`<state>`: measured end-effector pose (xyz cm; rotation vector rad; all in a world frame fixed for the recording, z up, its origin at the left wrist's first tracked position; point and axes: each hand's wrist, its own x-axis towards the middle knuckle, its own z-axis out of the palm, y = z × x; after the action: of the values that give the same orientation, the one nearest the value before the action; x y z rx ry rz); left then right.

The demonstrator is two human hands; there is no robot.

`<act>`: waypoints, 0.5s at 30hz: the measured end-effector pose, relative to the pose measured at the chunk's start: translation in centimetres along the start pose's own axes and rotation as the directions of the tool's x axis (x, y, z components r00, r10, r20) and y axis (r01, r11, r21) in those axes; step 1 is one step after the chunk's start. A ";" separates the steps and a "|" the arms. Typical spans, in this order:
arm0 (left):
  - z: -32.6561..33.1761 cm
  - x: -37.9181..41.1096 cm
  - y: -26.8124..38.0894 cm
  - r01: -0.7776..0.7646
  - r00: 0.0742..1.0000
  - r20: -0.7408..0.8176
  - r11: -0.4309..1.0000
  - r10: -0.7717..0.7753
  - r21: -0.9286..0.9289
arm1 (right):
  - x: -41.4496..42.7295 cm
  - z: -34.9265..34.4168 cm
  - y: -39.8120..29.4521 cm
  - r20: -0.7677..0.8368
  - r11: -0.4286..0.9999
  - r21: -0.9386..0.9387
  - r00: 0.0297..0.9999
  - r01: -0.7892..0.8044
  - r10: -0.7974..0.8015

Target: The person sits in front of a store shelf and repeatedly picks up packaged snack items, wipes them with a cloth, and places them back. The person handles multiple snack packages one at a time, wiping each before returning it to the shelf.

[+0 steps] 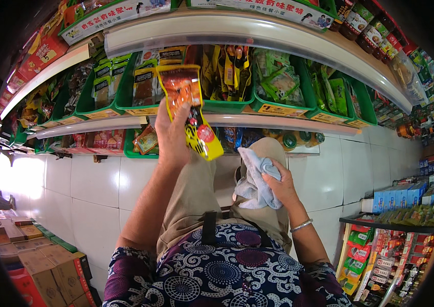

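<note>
My left hand (173, 134) grips a yellow and black plastic food packet (202, 136) with a clear window showing reddish-brown food, held up in front of the shelf. Behind it, similar yellow and black packets (232, 73) stand in a green plastic bin (228, 106). Over my right knee, my right hand (281, 184) is closed on a crumpled pale blue and grey cloth (257, 182). The cloth hangs down from my fingers, apart from the packet.
Green bins of green-edged packets (280, 82) and other snacks line the shelf, with a curved shelf edge (240, 28) above. Jars (289, 140) stand low down. Stacked cardboard boxes (54, 268) are at lower left, and a display rack (389, 226) at lower right.
</note>
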<state>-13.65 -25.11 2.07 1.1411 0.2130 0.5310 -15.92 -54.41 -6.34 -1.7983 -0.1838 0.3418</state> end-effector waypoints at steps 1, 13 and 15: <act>0.2 0.7 0.2 -0.008 1.000 0.014 1.000 0.009 -0.027 | -0.1 0.0 0.2 -0.020 0.998 0.055 0.999 -0.037 0.038; 4.6 9.1 0.2 -0.277 0.961 0.121 0.892 0.250 0.359 | -0.1 0.1 -1.1 -0.050 1.000 0.025 0.999 -0.008 0.009; 5.5 9.7 -0.7 -0.346 0.938 0.118 0.841 0.327 0.415 | -0.1 0.1 -0.7 -0.050 1.000 0.022 0.999 -0.006 0.007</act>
<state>-2.81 -24.84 4.74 1.6395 0.0912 0.7966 -16.02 -54.22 -5.63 -1.7840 -0.1386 0.3016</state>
